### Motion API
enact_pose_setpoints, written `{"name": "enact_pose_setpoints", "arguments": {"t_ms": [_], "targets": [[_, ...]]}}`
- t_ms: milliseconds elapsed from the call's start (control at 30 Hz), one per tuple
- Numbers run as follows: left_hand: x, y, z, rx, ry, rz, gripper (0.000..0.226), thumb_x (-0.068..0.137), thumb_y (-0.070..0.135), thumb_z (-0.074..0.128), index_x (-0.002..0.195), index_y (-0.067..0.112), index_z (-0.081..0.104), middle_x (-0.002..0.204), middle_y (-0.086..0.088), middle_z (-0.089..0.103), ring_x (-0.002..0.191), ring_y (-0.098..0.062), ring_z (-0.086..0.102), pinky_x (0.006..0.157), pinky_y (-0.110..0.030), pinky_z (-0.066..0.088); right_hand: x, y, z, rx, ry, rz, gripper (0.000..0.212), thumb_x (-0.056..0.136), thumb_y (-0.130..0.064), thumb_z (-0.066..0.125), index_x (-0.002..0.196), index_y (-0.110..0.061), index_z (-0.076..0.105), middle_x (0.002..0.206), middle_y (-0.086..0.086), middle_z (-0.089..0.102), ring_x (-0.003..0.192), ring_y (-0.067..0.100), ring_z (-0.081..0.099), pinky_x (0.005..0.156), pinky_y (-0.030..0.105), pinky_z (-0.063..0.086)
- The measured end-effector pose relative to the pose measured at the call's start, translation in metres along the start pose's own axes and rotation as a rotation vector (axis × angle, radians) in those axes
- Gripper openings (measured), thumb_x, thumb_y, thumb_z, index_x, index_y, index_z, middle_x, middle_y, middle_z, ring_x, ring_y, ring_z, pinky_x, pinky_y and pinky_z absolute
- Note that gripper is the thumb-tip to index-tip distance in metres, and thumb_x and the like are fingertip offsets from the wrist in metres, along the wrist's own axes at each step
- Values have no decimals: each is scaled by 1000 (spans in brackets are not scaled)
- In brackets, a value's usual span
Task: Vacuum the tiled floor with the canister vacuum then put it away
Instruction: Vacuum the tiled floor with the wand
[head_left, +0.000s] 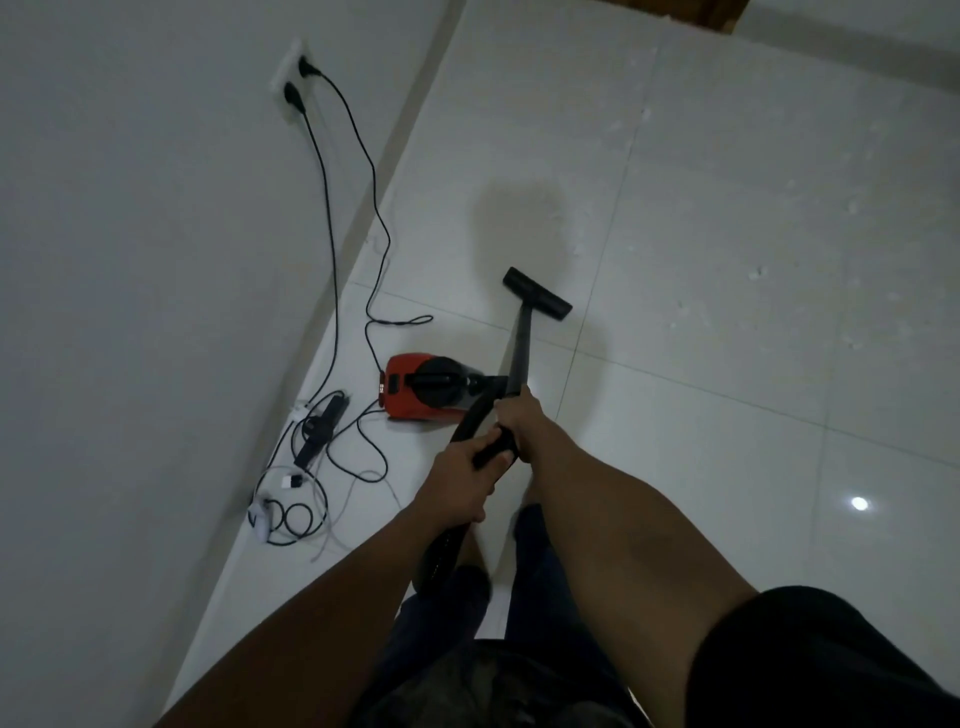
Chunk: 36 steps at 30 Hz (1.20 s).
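Both hands hold the vacuum's long stick. The right hand (513, 422) is in front, with its fingers wrapped round the top end of the black wand (521, 348). The left hand (461, 486) is just behind it, closer to the body, wrapped round the black grip where the hose (441, 553) comes in. Neither hand is open.

The wand points away from the person, forward and sloping down to the floor. At its far end the floor head (537, 293) sits on the tiled floor (727, 415), turned crossways to the wand. So the long line runs from the hands straight out to the head, and the right hand is the nearer one to it. Both arms reach out in front, almost straight.

The red canister (410, 387) sits on the floor just to the left of the hands, near the wall (130, 312). Its cord (374, 187) climbs up to the wall socket (291, 78). A heap of cables (322, 431) lies by the wall too (best kept away from the head, I think).

Small white bits (758, 273) lie on the tiles to the right of the head, well apart from it. The sweeping looks far from done. I think the next push should swing the head right, toward those bits.
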<state>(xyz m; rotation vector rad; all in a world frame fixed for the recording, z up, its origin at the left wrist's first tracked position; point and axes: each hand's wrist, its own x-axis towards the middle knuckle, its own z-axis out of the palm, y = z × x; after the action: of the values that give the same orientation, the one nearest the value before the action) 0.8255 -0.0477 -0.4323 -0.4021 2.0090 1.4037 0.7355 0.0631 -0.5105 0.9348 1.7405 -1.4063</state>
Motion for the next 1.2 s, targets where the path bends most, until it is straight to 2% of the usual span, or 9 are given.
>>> {"name": "enact_pose_setpoints", "arguments": {"t_ms": [200,300,400,533,700,967,1033,1133,1200], "targets": [[20,14,16,9,1,-3,53,100,26,58,150,21,41,73,-12,60,59,-15,55,49,-19,47,26,-1,-14,39,26,19,42,96,-4,42,137,-15,40,95,16,59,74,26,59,60,34,54],[39,32,27,17,8,2,53,100,26,58,151,20,41,72,-8,61,59,-14,56,53,-16,47,43,-16,-32,16,25,35,54,95,-6,45,146,-18,32,105,18,59,79,29,61,63,35,55],[62,54,41,-17,-15,-40,51,101,26,57,149,29,39,69,-10,59,43,-12,51,45,-23,49,66,-32,-55,-45,28,45,67,93,-7,46,153,-25,24,115,20,58,87,33,64,67,38,58],[92,91,61,-39,-36,-100,42,102,28,54,143,33,45,72,-9,56,43,-10,49,40,-22,46,93,-56,-88,-120,24,51,73,92,-5,46,155,-27,18,107,18,57,92,34,64,77,44,58],[135,125,82,-69,-2,-88,34,101,30,55,134,22,58,69,-6,60,43,-9,52,43,-23,45,122,-96,-126,-194,4,48,78,94,-5,44,158,-29,6,104,18,58,83,30,61,67,37,53],[190,180,92,-104,17,-59,15,100,30,54,96,22,66,66,-5,60,56,-17,56,57,-35,47,165,-157,-158,-273,-16,31,77,94,-6,44,158,-29,9,102,16,57,90,33,64,79,43,57],[204,192,91,-124,20,-53,17,101,28,54,96,18,66,67,-7,59,57,-18,55,56,-33,45,177,-171,-165,-301,-11,20,75,95,-6,45,158,-26,11,106,16,58,94,34,65,79,42,57],[228,207,86,-149,16,-56,17,101,26,53,104,17,66,70,-11,59,57,-20,55,51,-30,48,188,-198,-174,-368,15,-11,72,95,-6,44,158,-21,13,90,8,54,78,25,58,71,36,52],[245,214,80,-169,20,-58,18,101,27,54,110,19,67,69,-10,61,56,-20,57,55,-36,52,198,-214,-177,-440,23,-24,74,96,-7,43,159,-22,6,101,8,57,73,21,51,67,32,45]]}}
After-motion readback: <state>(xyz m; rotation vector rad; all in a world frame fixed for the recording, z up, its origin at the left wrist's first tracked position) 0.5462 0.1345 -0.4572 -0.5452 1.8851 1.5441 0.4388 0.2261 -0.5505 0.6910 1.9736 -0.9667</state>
